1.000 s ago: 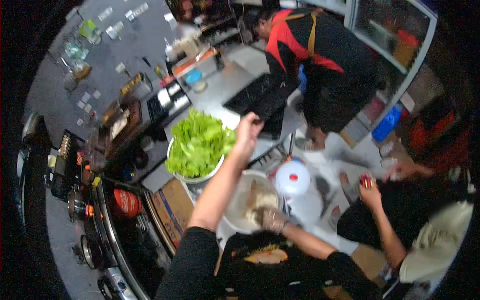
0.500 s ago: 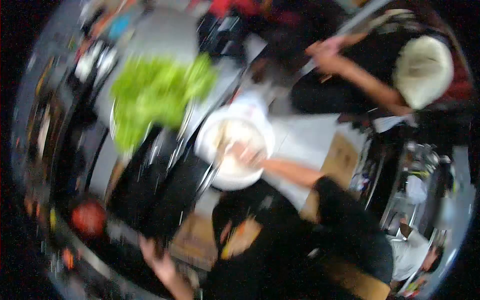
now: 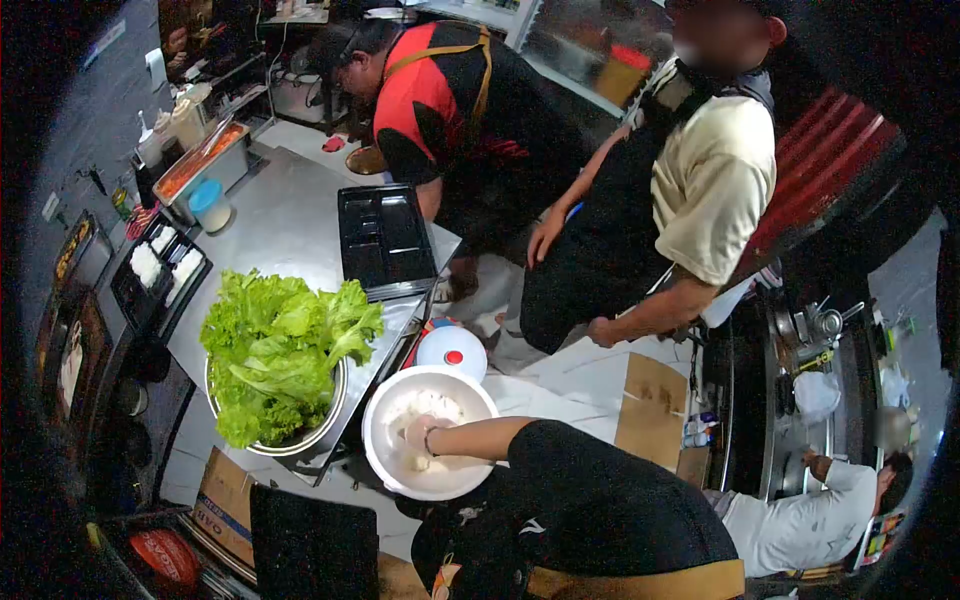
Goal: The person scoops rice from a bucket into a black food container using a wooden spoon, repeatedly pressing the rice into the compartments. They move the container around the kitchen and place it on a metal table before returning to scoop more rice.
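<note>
My right hand [image 3: 416, 436] reaches down into a white plastic tub [image 3: 378, 470], with a dark band at the wrist. Its fingers sink into pale white stuff on the tub's floor, so their grip is hidden. I cannot make out what the white stuff is. My left hand is out of sight. A black rectangular panel or tray [image 3: 315, 540] stands near my body at the bottom. To the left of the tub, a metal bowl [image 3: 338, 400] is heaped with green lettuce [image 3: 275, 350].
Black compartment trays [image 3: 388, 235] are stacked on the steel table [image 3: 280, 225]. Another black tray [image 3: 133, 300] holds white rice. A blue-lidded container [image 3: 210, 207] stands farther back. A round white lid with a red knob [image 3: 452, 358] adjoins the tub. Two people stand across; another [image 3: 810, 515] works at right.
The view has steadied and shifted. My left hand, seen at the bottom before, is out of view. My right hand remains in the tub. The person in the pale shirt now stands more upright.
</note>
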A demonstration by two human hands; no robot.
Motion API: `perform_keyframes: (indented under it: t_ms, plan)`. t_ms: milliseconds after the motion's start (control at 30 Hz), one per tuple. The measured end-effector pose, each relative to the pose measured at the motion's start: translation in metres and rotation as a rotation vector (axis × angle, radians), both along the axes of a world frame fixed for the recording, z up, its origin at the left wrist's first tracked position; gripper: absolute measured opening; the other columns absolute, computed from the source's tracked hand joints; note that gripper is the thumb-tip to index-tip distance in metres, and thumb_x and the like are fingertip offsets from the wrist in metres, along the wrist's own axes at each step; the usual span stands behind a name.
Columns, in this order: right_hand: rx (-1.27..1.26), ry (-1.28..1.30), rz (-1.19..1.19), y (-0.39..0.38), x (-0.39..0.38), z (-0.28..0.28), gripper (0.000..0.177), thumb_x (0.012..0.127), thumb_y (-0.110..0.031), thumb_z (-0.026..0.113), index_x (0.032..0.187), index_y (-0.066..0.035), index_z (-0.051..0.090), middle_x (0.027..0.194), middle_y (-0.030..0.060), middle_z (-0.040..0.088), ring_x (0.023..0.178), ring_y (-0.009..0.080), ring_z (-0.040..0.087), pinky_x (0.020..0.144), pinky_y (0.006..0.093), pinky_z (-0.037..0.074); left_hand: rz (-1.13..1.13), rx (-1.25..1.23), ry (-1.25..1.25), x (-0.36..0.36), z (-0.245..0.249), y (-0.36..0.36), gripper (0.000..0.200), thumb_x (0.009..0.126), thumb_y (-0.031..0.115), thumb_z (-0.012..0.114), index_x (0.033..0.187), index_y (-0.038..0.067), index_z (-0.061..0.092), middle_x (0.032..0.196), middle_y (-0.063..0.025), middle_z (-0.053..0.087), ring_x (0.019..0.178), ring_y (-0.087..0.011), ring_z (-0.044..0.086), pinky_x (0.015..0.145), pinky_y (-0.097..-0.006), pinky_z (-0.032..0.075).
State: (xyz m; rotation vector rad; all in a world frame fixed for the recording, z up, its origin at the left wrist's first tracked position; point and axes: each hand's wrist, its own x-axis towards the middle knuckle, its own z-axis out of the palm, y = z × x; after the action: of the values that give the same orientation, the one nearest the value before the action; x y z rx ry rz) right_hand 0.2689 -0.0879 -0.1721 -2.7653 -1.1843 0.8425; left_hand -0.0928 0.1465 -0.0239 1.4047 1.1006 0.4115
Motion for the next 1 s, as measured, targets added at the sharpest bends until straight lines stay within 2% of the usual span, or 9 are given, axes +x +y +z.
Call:
perform_keyframes:
  t_ms: [233, 367, 567, 600, 700, 833, 900, 933, 1000]
  plan:
    - [0.004, 0.023, 0.072, -0.008, 0.036, -0.005, 0.019, 0.08, -0.015, 0.049, 0.084, -0.001, 0.062, 0.078, 0.0156, 0.061, 0.07, 0.0266, 0.059, 0.065, 0.0375, 0.048, 0.31, -0.192, -0.096, 0.05, 0.018, -0.06, 0.059, 0.078, 0.039, 0.061, 0.115, -0.002, 0.043, 0.112, -0.0149, 0.047, 0.099, -0.0279, 0.046, 0.089, -0.0429, 0.035]
    - [0.017, 0.033, 0.126, -0.009, 0.042, -0.015, 0.02, 0.08, -0.016, 0.049, 0.084, -0.002, 0.062, 0.079, 0.0163, 0.061, 0.072, 0.0275, 0.06, 0.066, 0.0385, 0.048, 0.5, -0.237, -0.134, 0.052, 0.028, -0.085, 0.065, 0.077, 0.04, 0.061, 0.121, -0.004, 0.041, 0.119, -0.0165, 0.044, 0.106, -0.0294, 0.044, 0.094, -0.0434, 0.033]
    - [0.013, 0.06, 0.215, -0.022, 0.053, -0.046, 0.022, 0.081, -0.017, 0.048, 0.084, -0.002, 0.063, 0.081, 0.0172, 0.061, 0.074, 0.029, 0.06, 0.068, 0.0401, 0.048, 0.962, -0.179, -0.013, 0.033, 0.073, -0.13, 0.075, 0.077, 0.042, 0.061, 0.128, -0.007, 0.037, 0.13, -0.0189, 0.041, 0.116, -0.0317, 0.043, 0.101, -0.0441, 0.03]
    - [0.014, 0.081, 0.234, -0.016, 0.053, -0.049, 0.022, 0.081, -0.017, 0.047, 0.084, -0.002, 0.063, 0.081, 0.0174, 0.061, 0.074, 0.0292, 0.06, 0.068, 0.0403, 0.048, 0.951, -0.377, -0.191, 0.031, 0.074, -0.133, 0.066, 0.08, 0.038, 0.057, 0.129, -0.002, 0.038, 0.13, -0.0145, 0.042, 0.111, -0.0296, 0.047, 0.096, -0.0433, 0.037]
    - [0.005, 0.109, 0.284, -0.004, 0.056, -0.051, 0.023, 0.082, -0.018, 0.047, 0.084, -0.002, 0.064, 0.082, 0.0179, 0.061, 0.075, 0.0299, 0.061, 0.069, 0.0411, 0.049, 0.87, -0.45, -0.462, -0.01, 0.05, -0.144, 0.062, 0.081, 0.04, 0.058, 0.127, 0.002, 0.041, 0.127, -0.0133, 0.046, 0.11, -0.0318, 0.048, 0.094, -0.0442, 0.039]
    - [-0.058, 0.101, 0.375, -0.02, 0.04, -0.053, 0.023, 0.082, -0.018, 0.047, 0.085, -0.003, 0.064, 0.084, 0.0184, 0.061, 0.078, 0.0306, 0.061, 0.07, 0.0417, 0.049, 1.067, -0.411, -0.389, 0.013, 0.066, -0.155, 0.059, 0.083, 0.038, 0.057, 0.126, 0.002, 0.042, 0.126, -0.013, 0.047, 0.11, -0.0312, 0.048, 0.095, -0.0449, 0.038]
    - [-0.162, 0.046, 0.417, -0.035, 0.031, -0.061, 0.023, 0.081, -0.017, 0.047, 0.088, -0.004, 0.065, 0.086, 0.0187, 0.062, 0.083, 0.0307, 0.063, 0.068, 0.0412, 0.05, 1.007, -0.35, -0.354, 0.009, 0.064, -0.161, 0.056, 0.083, 0.043, 0.054, 0.123, 0.003, 0.046, 0.123, -0.0112, 0.049, 0.106, -0.0314, 0.051, 0.088, -0.0455, 0.042]
    - [-0.233, 0.007, 0.471, -0.041, 0.026, -0.047, 0.022, 0.081, -0.018, 0.047, 0.088, -0.008, 0.065, 0.082, 0.0165, 0.063, 0.077, 0.0299, 0.063, 0.063, 0.0411, 0.051, 1.009, -0.352, -0.354, 0.007, 0.06, -0.159, 0.056, 0.083, 0.043, 0.054, 0.123, 0.003, 0.046, 0.123, -0.0112, 0.049, 0.106, -0.0314, 0.051, 0.088, -0.0455, 0.042]
    - [-0.245, 0.031, 0.573, -0.047, 0.026, -0.034, 0.021, 0.081, -0.018, 0.048, 0.088, -0.008, 0.065, 0.081, 0.0162, 0.063, 0.075, 0.0303, 0.063, 0.063, 0.0419, 0.05, 0.994, -0.345, -0.384, 0.005, 0.056, -0.156, 0.055, 0.084, 0.042, 0.053, 0.122, 0.003, 0.045, 0.123, -0.0109, 0.05, 0.105, -0.0316, 0.051, 0.087, -0.0464, 0.043]
